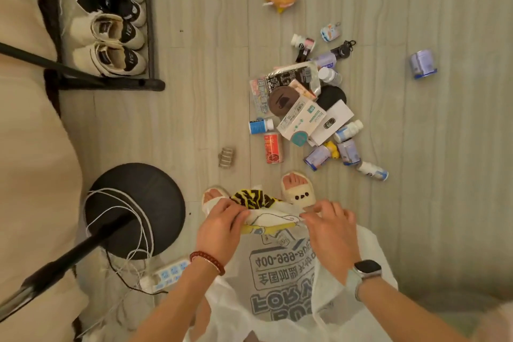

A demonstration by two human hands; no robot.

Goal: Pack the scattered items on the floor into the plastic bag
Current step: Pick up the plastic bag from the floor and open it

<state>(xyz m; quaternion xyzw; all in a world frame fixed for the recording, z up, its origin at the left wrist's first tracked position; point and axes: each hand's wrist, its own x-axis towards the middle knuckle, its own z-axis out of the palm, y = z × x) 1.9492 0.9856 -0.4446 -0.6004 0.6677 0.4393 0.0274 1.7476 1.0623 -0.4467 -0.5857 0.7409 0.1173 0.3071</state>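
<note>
My left hand (222, 226) and right hand (330, 228) pinching the white printed plastic bag (280, 272) rim at my feet, scattered items (302, 108) heaped beyond, pale plank floor (200, 64), shoe rack (111, 16) left.

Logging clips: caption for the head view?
Both hands hold the bag open; items lie on the floor.

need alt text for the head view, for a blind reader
Both hands, left and right, pinch the top edge of a white printed plastic bag held over slippered feet. Ahead, a pile of bottles, cans and boxes lies scattered on the pale wood floor.
</note>
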